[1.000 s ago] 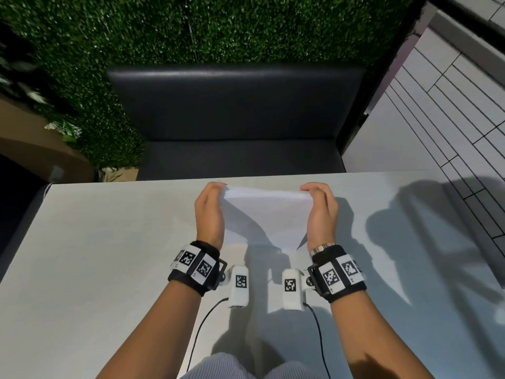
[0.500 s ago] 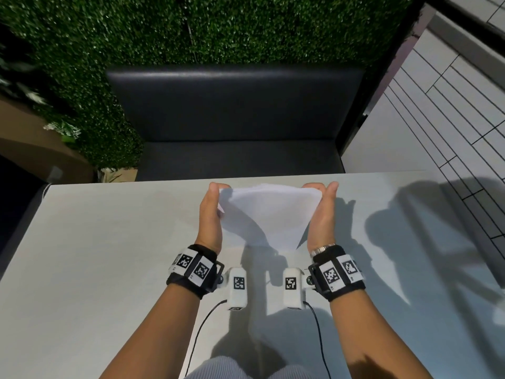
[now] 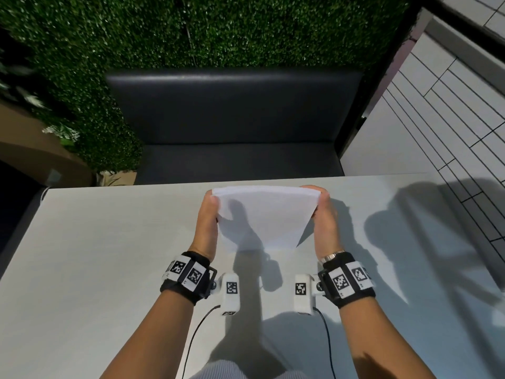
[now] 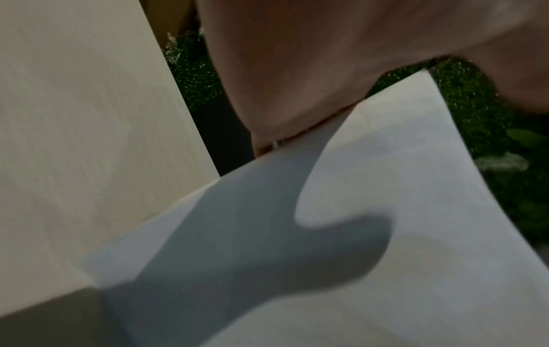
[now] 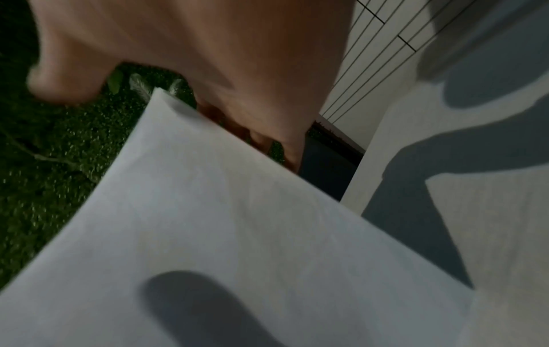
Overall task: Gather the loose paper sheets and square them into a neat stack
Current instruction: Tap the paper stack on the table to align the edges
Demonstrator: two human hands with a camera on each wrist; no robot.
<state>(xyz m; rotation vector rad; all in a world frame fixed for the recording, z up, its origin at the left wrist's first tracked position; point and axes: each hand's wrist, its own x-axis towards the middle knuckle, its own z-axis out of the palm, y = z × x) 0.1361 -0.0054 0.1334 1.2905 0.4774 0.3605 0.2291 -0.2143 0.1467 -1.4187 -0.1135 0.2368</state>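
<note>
A thin stack of white paper sheets (image 3: 265, 214) stands tilted on its lower edge on the pale table (image 3: 109, 255), near the far edge. My left hand (image 3: 207, 222) holds its left side and my right hand (image 3: 325, 222) its right side. In the left wrist view the paper stack (image 4: 386, 234) sits in the crook between the left hand's (image 4: 297, 70) thumb and fingers. The right wrist view shows the paper stack (image 5: 237, 234) with the right hand's (image 5: 222, 47) fingers behind it and the thumb lifted off. The bottom edge is hidden in shadow.
A black padded bench (image 3: 232, 119) stands just past the table's far edge, with a green hedge wall (image 3: 218, 28) behind it. Tiled floor (image 3: 437, 119) lies to the right. Cables run from the wrist cameras toward my body.
My fingers, a second ago curled over the top corners, now lie along the stack's sides. The top edge has spread wider and the hands have moved slightly apart.
</note>
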